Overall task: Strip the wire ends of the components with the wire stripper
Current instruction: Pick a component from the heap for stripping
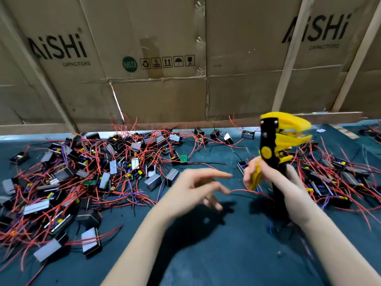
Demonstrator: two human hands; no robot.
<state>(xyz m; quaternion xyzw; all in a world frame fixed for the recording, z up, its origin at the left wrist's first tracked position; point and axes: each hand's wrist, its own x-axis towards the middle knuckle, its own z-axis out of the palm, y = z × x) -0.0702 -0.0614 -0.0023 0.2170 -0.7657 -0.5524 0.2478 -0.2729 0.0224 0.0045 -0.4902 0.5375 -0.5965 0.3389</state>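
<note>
So the worktop (206,254) is covered in a dark teal, felt-like mat. Along its far edge runs a wall of flattened brown cardboard boxes (160,96), creased and taped together. Two of the panels carry a big black "AiSHi CAPACITORS" logo (59,47), one at the left and one at the right, and there's a green RoHS sticker (129,64) beside a row of shipping symbols. Pale wooden battens (292,52) lean across the cardboard. Lighting is soft and even.

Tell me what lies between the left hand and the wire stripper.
In the head view, a loose red wire curves over bare dark blue table mat between the open left hand and the wire stripper gripped by the right hand.
</note>
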